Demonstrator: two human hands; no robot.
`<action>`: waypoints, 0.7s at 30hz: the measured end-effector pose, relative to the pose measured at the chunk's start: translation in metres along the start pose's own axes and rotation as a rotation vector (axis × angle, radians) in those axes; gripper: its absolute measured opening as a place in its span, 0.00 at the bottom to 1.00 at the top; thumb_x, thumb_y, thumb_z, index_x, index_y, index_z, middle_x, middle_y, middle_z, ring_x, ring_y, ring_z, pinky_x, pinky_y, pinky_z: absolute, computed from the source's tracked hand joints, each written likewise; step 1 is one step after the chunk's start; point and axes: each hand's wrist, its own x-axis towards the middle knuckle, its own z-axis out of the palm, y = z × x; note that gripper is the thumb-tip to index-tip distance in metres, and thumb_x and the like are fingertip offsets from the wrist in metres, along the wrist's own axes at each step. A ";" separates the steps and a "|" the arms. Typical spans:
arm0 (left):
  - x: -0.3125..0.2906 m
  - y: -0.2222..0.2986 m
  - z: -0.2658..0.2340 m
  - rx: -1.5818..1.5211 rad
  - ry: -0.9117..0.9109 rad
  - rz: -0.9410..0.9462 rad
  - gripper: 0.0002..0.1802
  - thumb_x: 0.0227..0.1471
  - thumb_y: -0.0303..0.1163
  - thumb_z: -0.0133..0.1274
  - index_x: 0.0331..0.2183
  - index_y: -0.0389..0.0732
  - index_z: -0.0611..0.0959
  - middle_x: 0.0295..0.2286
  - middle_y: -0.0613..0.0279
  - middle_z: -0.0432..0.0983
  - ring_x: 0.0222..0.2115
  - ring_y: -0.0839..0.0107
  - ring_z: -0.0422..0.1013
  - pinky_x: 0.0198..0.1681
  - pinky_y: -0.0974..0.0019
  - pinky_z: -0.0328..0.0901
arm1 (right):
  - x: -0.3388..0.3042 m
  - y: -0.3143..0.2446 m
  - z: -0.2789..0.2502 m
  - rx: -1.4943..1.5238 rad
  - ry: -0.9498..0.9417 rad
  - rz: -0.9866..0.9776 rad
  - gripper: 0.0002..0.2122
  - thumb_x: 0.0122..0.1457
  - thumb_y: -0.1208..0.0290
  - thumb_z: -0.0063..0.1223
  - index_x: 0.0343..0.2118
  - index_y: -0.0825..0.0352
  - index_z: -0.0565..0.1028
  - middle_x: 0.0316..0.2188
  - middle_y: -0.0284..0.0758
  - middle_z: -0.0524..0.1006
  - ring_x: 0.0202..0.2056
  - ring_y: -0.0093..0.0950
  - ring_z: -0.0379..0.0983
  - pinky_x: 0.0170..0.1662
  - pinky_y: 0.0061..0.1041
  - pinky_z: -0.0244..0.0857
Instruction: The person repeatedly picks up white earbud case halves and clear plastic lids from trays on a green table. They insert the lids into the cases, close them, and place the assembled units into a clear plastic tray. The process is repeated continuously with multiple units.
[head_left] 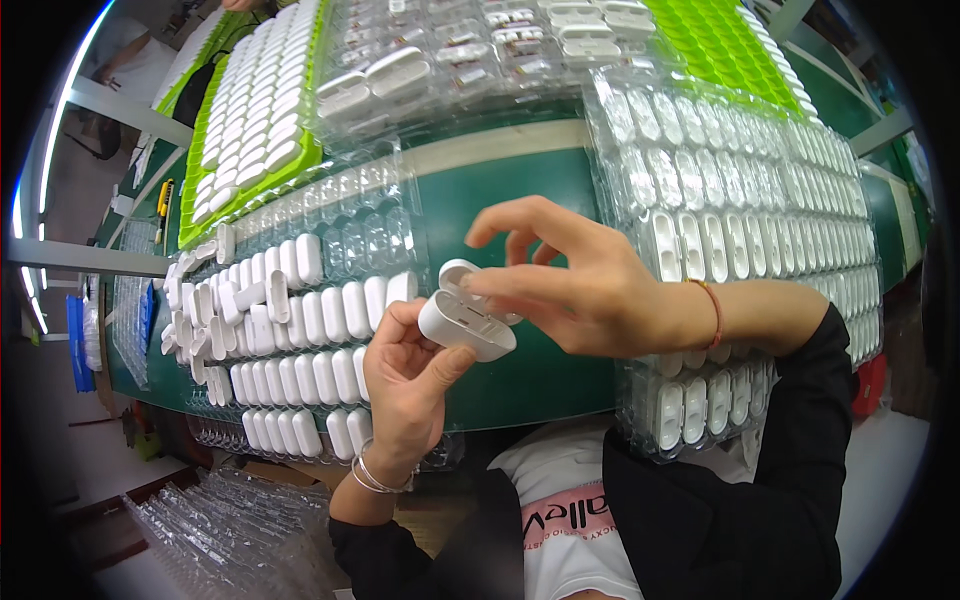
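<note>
A white earbud charging case (462, 330) is held tilted above the green table, its lid (458, 274) swung up and its inside showing. My left hand (405, 388) grips the body of the case from below, thumb on the front and fingers around the side. From the right my right hand (605, 290) reaches over it. Its thumb and a fingertip are at the raised lid and opening, partly hiding them, while the other fingers arch above. Whether something small sits between those fingertips cannot be made out.
On the left, a clear blister tray (375, 205) carries rows of white cases, some piled loosely. Another clear tray (660, 180) on the right holds opened case parts. Green trays (700, 45) and a tray of parts (465, 50) stand behind. Stacked clear trays (230, 530) lie lower left.
</note>
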 end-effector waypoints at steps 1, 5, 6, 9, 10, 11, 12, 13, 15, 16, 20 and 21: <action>-0.001 0.000 -0.002 0.011 0.021 0.019 0.19 0.49 0.19 0.60 0.42 0.35 0.71 0.39 0.58 0.74 0.41 0.73 0.72 0.46 0.68 0.67 | 0.004 -0.003 -0.002 -0.037 0.030 -0.039 0.15 0.44 0.84 0.61 0.38 0.63 0.79 0.40 0.36 0.75 0.27 0.27 0.77 0.27 0.23 0.70; -0.004 0.005 -0.006 0.022 0.075 0.150 0.18 0.50 0.17 0.58 0.42 0.35 0.70 0.39 0.57 0.75 0.41 0.73 0.72 0.47 0.68 0.67 | 0.005 -0.014 0.018 0.212 0.020 0.040 0.12 0.48 0.83 0.61 0.37 0.66 0.78 0.31 0.36 0.77 0.23 0.28 0.74 0.25 0.23 0.66; -0.005 0.007 -0.007 0.032 0.072 0.162 0.18 0.50 0.17 0.58 0.42 0.35 0.70 0.39 0.57 0.75 0.42 0.73 0.72 0.48 0.68 0.67 | 0.006 -0.018 0.023 0.297 0.006 0.087 0.11 0.49 0.82 0.60 0.37 0.66 0.77 0.30 0.36 0.77 0.23 0.30 0.74 0.24 0.24 0.66; -0.004 0.009 -0.016 0.092 0.041 0.179 0.19 0.53 0.17 0.55 0.46 0.33 0.69 0.43 0.54 0.73 0.47 0.70 0.71 0.50 0.67 0.67 | 0.023 -0.016 0.018 0.376 -0.106 0.202 0.09 0.50 0.81 0.59 0.35 0.67 0.77 0.27 0.37 0.77 0.22 0.32 0.73 0.24 0.26 0.65; -0.003 0.011 -0.017 0.117 0.060 0.188 0.20 0.53 0.18 0.54 0.47 0.33 0.69 0.45 0.54 0.71 0.48 0.69 0.70 0.50 0.66 0.67 | 0.031 -0.012 0.014 0.374 -0.153 0.238 0.08 0.50 0.81 0.60 0.34 0.67 0.78 0.26 0.38 0.77 0.21 0.32 0.73 0.24 0.26 0.65; -0.003 0.014 -0.016 0.143 0.079 0.196 0.20 0.54 0.18 0.54 0.48 0.33 0.68 0.47 0.53 0.70 0.49 0.69 0.69 0.51 0.66 0.66 | 0.043 0.000 0.012 0.319 -0.137 0.221 0.07 0.49 0.81 0.60 0.32 0.68 0.78 0.26 0.39 0.77 0.21 0.32 0.73 0.23 0.25 0.64; -0.007 0.019 -0.017 0.178 0.120 0.210 0.20 0.54 0.19 0.53 0.49 0.33 0.68 0.48 0.52 0.68 0.50 0.68 0.68 0.51 0.65 0.66 | 0.060 0.015 0.013 0.235 -0.096 0.154 0.07 0.49 0.80 0.60 0.32 0.68 0.78 0.26 0.39 0.77 0.20 0.32 0.72 0.23 0.25 0.64; -0.011 0.023 -0.022 0.262 0.102 0.195 0.20 0.55 0.19 0.52 0.49 0.33 0.68 0.50 0.53 0.66 0.51 0.68 0.67 0.51 0.65 0.65 | 0.080 0.034 0.011 0.134 -0.016 0.105 0.06 0.48 0.80 0.60 0.31 0.68 0.79 0.26 0.41 0.78 0.22 0.34 0.74 0.25 0.27 0.66; -0.017 0.022 -0.034 0.366 0.105 0.240 0.19 0.55 0.18 0.51 0.49 0.33 0.69 0.49 0.54 0.66 0.49 0.68 0.68 0.50 0.67 0.65 | 0.125 0.072 0.009 -0.016 0.072 0.119 0.05 0.50 0.78 0.58 0.31 0.69 0.81 0.26 0.44 0.79 0.27 0.41 0.77 0.31 0.32 0.69; -0.019 0.022 -0.038 0.421 0.105 0.260 0.18 0.55 0.17 0.50 0.48 0.33 0.70 0.48 0.54 0.67 0.49 0.69 0.68 0.50 0.67 0.65 | 0.148 0.093 0.011 -0.114 0.137 0.071 0.06 0.50 0.77 0.55 0.31 0.68 0.81 0.26 0.44 0.79 0.27 0.41 0.77 0.31 0.32 0.70; -0.026 0.020 -0.048 0.474 0.166 0.300 0.13 0.55 0.16 0.49 0.44 0.34 0.71 0.42 0.57 0.69 0.40 0.75 0.69 0.42 0.73 0.66 | 0.219 0.155 0.031 -0.441 -0.051 0.117 0.07 0.46 0.74 0.55 0.29 0.65 0.82 0.27 0.41 0.81 0.27 0.39 0.77 0.33 0.33 0.70; -0.030 0.019 -0.049 0.454 0.180 0.300 0.11 0.55 0.15 0.49 0.40 0.35 0.71 0.39 0.60 0.68 0.35 0.78 0.67 0.39 0.75 0.65 | 0.229 0.158 0.037 -0.497 -0.104 0.166 0.08 0.45 0.73 0.55 0.29 0.65 0.82 0.26 0.41 0.80 0.28 0.41 0.77 0.33 0.34 0.71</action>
